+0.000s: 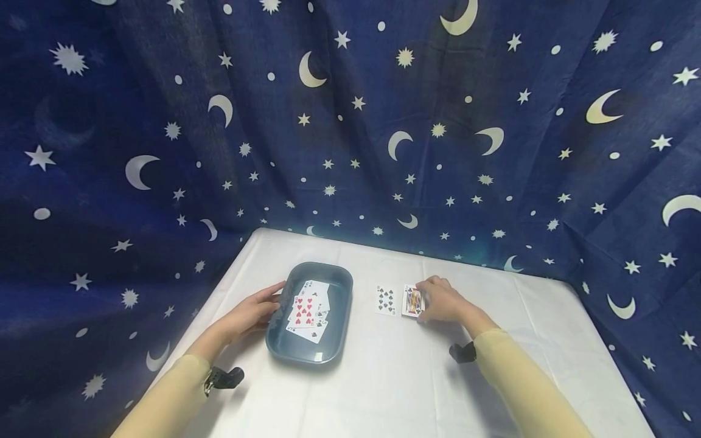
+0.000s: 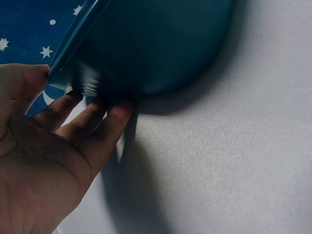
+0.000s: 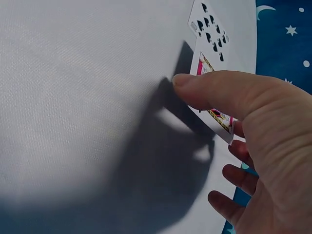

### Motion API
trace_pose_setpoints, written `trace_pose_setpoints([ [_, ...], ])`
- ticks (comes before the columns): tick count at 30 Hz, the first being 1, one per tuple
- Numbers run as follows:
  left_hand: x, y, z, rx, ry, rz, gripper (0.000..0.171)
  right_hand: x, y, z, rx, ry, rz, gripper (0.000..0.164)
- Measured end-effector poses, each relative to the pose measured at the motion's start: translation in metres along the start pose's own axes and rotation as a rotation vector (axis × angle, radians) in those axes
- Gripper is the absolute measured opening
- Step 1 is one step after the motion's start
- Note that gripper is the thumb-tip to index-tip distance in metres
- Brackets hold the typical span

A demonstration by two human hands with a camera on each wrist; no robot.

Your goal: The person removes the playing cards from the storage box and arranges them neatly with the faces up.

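Observation:
A blue-grey tray holds several playing cards, face up and overlapping, with a red hearts card on top. My left hand is at the tray's left side. In the left wrist view its fingers rest loosely against the outer wall and the thumb touches the rim. My right hand pinches a face card between thumb and fingers; the right wrist view shows the thumb across its edge. Whether more cards lie under it, I cannot tell. A spades card lies face up just left of it.
A white cloth covers the table. Behind and beside it hangs a dark blue curtain with moons and stars. A dark wrist device sticks out from the left sleeve, another from the right.

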State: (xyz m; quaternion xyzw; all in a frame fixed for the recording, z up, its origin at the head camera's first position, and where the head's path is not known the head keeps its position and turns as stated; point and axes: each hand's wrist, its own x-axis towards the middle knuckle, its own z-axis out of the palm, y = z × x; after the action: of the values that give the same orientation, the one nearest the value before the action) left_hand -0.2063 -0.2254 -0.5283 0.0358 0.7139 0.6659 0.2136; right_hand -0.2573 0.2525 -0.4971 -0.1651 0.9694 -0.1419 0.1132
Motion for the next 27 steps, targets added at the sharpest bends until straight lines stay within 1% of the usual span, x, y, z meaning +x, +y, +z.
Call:
trace_pose_setpoints([
  [6,0.0,0.0,0.0,0.001,0.005,-0.003,0.056,0.002,0.003,0.006,0.033,-0.027,0.036,0.082],
  [11,-0.001,0.001,0.001,0.0,0.008,-0.006,0.056,0.004,0.007,0.01,0.058,-0.046,0.055,0.082],
  [19,0.001,-0.001,0.001,0.021,0.026,-0.011,0.055,0.006,0.01,0.013,0.042,-0.061,0.085,0.084],
  [27,0.003,-0.002,0.0,0.056,0.038,-0.024,0.054,0.008,0.009,0.013,0.009,-0.069,0.074,0.083],
])
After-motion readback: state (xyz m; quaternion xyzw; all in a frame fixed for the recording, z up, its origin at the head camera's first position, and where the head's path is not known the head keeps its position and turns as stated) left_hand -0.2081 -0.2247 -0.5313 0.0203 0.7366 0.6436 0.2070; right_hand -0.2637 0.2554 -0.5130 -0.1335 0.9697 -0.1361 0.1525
